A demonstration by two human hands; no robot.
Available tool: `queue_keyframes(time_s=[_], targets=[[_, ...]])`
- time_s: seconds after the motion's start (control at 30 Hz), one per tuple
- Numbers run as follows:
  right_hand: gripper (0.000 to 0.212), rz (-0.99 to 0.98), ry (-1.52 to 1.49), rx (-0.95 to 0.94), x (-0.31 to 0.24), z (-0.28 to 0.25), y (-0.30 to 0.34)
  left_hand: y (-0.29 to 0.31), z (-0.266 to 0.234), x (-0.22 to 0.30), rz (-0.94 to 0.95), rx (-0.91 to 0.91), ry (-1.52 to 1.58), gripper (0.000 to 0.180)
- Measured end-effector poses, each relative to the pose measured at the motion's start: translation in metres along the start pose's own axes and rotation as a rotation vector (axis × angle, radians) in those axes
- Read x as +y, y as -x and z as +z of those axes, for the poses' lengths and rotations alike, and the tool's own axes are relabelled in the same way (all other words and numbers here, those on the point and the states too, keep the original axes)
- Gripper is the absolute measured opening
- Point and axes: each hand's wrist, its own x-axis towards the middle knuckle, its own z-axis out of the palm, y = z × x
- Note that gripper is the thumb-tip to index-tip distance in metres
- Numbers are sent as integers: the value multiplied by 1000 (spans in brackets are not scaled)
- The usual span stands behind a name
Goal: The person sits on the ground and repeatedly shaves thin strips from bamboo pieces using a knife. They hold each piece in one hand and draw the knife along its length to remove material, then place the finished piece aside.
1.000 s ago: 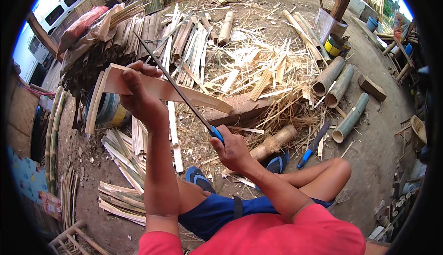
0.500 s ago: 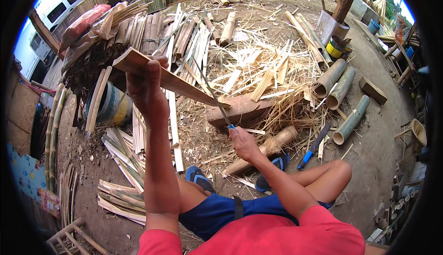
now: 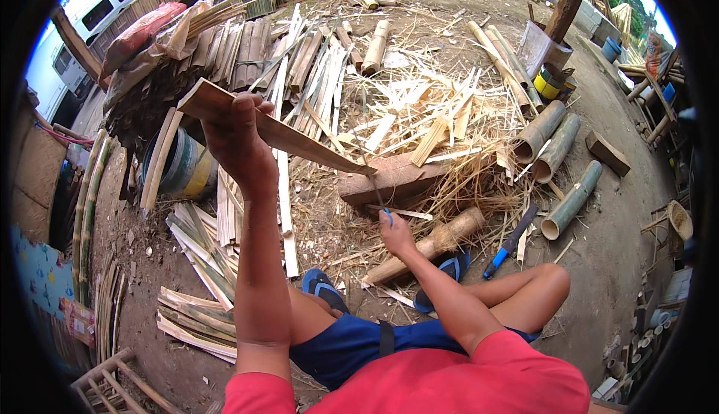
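My left hand (image 3: 238, 144) is raised and closed around the upper part of a split bamboo slat (image 3: 303, 144). The slat slopes down to the right, its tapered lower end over a thick wooden block (image 3: 397, 180) on the ground. In my right hand (image 3: 398, 236) is the blue handle of a long thin knife (image 3: 377, 189). Its blade points up and away, crossing the slat at the lower end; whether it bites into the wood cannot be made out. Just in front of my feet lies a frayed bamboo log (image 3: 431, 248).
Shavings (image 3: 419, 111) are heaped beyond the block. A second blue-handled blade (image 3: 511, 240) lies right of my feet, near cut bamboo tubes (image 3: 573, 201). Split strips (image 3: 196, 324) lie at left, below a bucket (image 3: 176, 167). Stacked slats (image 3: 161, 84) stand at the far left.
The knife has turned and its blade now looks shorter, closer to the slat's lower end. My right hand has shifted slightly right and down. The slat has moved slightly, still in my left hand.
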Motion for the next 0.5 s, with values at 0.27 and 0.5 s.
queue_keyframes(time_s=[0.27,0.5], targets=[[52,-252,-48,-223,-26,-53,-9,3,-2,-32,-107,-211,341,34],[50,-226,-66,-95,-8,-21,8,4,0,-38,-112,-282,447,34]])
